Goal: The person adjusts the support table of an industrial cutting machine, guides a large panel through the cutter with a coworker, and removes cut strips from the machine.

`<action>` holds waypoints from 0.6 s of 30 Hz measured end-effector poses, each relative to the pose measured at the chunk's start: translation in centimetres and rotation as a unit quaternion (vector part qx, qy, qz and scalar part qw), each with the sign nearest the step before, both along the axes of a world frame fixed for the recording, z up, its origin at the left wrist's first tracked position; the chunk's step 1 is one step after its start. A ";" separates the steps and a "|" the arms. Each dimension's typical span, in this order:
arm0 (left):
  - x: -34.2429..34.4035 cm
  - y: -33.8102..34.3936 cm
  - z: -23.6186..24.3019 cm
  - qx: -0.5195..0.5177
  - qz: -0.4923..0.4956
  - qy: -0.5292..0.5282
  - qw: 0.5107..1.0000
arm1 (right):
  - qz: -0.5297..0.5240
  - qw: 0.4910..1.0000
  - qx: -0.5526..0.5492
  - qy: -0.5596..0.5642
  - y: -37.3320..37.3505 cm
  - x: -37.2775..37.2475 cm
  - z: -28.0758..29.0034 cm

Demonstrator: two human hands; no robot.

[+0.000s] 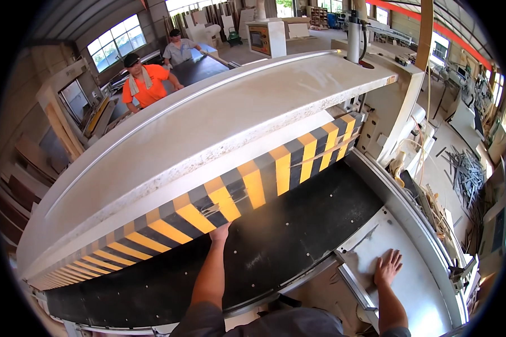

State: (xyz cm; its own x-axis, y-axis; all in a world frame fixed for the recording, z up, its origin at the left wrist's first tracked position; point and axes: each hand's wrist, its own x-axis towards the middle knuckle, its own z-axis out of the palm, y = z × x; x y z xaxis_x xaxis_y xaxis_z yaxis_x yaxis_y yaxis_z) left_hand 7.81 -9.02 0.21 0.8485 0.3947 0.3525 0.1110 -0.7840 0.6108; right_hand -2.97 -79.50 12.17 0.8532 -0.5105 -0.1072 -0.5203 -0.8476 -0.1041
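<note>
A long beam with yellow and black slanted stripes (pixel 256 182) runs across a large panel saw, under its broad pale top cover (pixel 225 115). My left arm stretches forward over the black work table (pixel 264 238), and my left hand (pixel 220 231) reaches to the beam's lower edge. Its fingers are hidden behind the stripes, so what they hold, if anything, does not show. My right hand (pixel 387 268) lies flat on the silver metal side table (pixel 402 292), fingers spread and holding nothing.
Behind the machine stand a person in an orange shirt (pixel 152 84) and a person in grey (pixel 178 49) beside a dark sheet (pixel 202 68). A control box (pixel 267 38) stands at the back. Metal offcuts (pixel 468 171) and wood scraps (pixel 433 210) lie to the right.
</note>
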 end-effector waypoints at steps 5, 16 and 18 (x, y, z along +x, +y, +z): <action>-1.0 -5.9 4.8 -0.052 0.134 -0.038 0.989 | 0.000 1.000 0.003 -0.013 -0.9 -0.7 -0.4; -5.8 -5.7 5.5 -0.183 0.092 -0.115 0.972 | 0.015 0.999 0.029 -0.018 -0.2 -0.8 0.4; -9.0 -5.9 5.7 -0.301 0.088 -0.117 0.942 | 0.021 0.999 0.036 -0.015 -0.4 -1.0 0.4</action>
State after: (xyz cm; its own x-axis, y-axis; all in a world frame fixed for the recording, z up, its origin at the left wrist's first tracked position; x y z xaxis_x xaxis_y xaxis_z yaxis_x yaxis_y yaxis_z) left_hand -1.16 -14.92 5.90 0.6781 0.7102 0.1893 0.0145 -0.2704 0.9626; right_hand -3.97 -79.95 12.52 0.8768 -0.4664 -0.1171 -0.4807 -0.8580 -0.1812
